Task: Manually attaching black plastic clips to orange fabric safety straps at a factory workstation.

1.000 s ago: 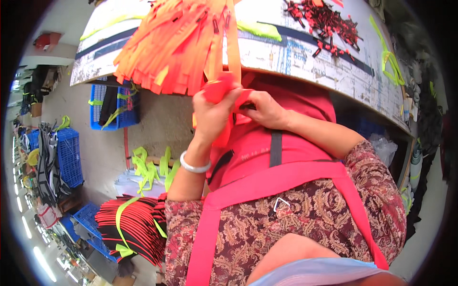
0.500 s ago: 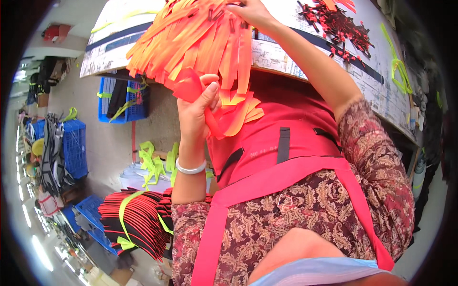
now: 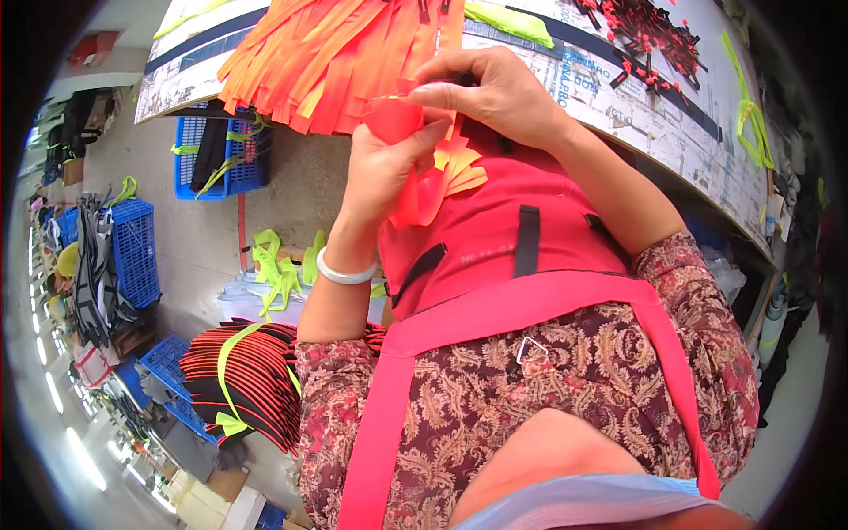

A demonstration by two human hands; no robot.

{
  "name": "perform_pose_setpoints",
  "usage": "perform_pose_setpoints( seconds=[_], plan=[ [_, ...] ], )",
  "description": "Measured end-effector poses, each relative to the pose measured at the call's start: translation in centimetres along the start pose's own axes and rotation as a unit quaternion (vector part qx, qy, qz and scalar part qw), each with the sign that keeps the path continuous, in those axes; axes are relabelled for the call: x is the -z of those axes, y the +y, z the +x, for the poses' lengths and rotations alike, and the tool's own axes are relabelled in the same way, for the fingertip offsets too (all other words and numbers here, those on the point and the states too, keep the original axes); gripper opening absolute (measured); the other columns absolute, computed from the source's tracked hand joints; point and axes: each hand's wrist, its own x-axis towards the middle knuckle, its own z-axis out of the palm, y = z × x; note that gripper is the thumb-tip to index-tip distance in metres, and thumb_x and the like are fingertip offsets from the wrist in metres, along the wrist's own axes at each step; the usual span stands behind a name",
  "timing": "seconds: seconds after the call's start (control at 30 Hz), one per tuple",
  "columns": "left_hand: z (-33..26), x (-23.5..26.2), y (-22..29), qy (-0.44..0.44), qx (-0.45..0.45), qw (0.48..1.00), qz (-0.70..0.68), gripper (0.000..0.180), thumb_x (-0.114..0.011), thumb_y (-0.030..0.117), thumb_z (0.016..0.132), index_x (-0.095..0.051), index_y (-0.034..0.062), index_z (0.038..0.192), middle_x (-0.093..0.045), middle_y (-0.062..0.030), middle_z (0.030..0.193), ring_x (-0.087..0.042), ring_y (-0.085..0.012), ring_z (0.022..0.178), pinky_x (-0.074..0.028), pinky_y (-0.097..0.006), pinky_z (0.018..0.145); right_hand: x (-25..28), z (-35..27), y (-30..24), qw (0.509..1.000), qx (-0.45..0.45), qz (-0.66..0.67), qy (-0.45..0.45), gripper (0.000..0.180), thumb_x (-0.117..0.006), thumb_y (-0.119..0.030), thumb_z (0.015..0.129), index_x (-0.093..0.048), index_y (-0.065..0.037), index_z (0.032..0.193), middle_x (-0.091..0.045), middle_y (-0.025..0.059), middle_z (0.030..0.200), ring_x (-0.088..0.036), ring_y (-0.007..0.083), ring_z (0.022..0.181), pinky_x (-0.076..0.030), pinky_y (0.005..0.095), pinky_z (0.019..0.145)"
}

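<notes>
My left hand is closed around a bundle of orange-red ribbon strips, whose loose ends hang over the red apron. Thumb and fingers of my right hand pinch together at the top of that bundle; whatever they hold is hidden. Just beyond both hands, a thick pile of bright orange strips spreads over the table's near edge. A few small dark pieces lie at the pile's top.
The white, print-covered table carries a folded yellow-green strip, a heap of small black-and-red pieces and a yellow-green cord. A blue crate stands below its left edge. Red-edged black panels are stacked at lower left.
My right hand has come back from the pile to the bundle in my left hand. The folded yellow-green strip on the table has come into sight.
</notes>
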Motion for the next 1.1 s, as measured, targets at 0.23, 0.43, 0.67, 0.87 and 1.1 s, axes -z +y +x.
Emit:
perform_pose_setpoints(
  seconds=[0.23,0.43,0.67,0.87,1.1],
  plan=[
    [-0.2,1.2,0.1,0.000,-0.018,1.000,-0.006,0.020,-0.060,0.010,0.090,-0.063,-0.0056,0.102,-0.067,-0.0106,0.085,-0.059,-0.0101,0.062,-0.049,-0.023,0.055,1.1,-1.8,1.5,0.983,-0.129,0.118,0.052,0.021,-0.062,-0.018,0.091,-0.063,-0.004,0.106,-0.057,-0.0035,0.073,-0.048,0.0006,0.065,-0.036,0.0155,0.055],
    [-0.5,0.9,0.1,-0.087,0.059,0.992,0.064,0.016,-0.062,0.011,0.089,-0.065,-0.0010,0.100,-0.066,-0.0074,0.082,-0.053,-0.0072,0.057,-0.042,-0.020,0.050,0.3,-1.7,0.0,0.992,-0.019,0.121,-0.018,0.022,-0.066,-0.014,0.087,-0.063,-0.006,0.108,-0.058,-0.0025,0.074,-0.049,0.0011,0.065,-0.036,0.0158,0.054],
    [-0.5,-0.2,-0.2,-0.116,0.063,0.991,-0.006,0.022,-0.060,0.013,0.091,-0.060,-0.0035,0.104,-0.064,-0.0100,0.089,-0.051,-0.0090,0.059,-0.042,-0.021,0.052,0.1,-2.4,3.5,0.986,0.002,0.165,-0.002,0.021,-0.064,-0.013,0.089,-0.063,-0.002,0.107,-0.059,-0.0028,0.076,-0.048,0.0012,0.062,-0.035,0.0164,0.051],
    [-0.4,0.0,-0.7,-0.031,0.032,0.997,-0.067,0.016,-0.061,0.013,0.090,-0.063,-0.0009,0.097,-0.065,-0.0076,0.079,-0.059,-0.0117,0.061,-0.048,-0.024,0.054,0.4,-3.0,2.0,0.984,-0.057,0.166,0.041,0.023,-0.062,-0.017,0.091,-0.063,-0.003,0.109,-0.054,-0.0054,0.073,-0.040,-0.0017,0.057,-0.030,0.0157,0.048],
    [-0.5,0.9,-1.0,-0.100,0.050,0.993,-0.037,0.018,-0.059,0.015,0.091,-0.060,-0.0022,0.096,-0.062,-0.0076,0.077,-0.058,-0.0127,0.062,-0.046,-0.025,0.051,0.9,-3.1,1.1,0.983,-0.050,0.177,0.017,0.029,-0.059,-0.022,0.093,-0.060,-0.004,0.116,-0.041,-0.0089,0.067,-0.034,-0.0014,0.055,-0.027,0.0164,0.047]
  ],
)
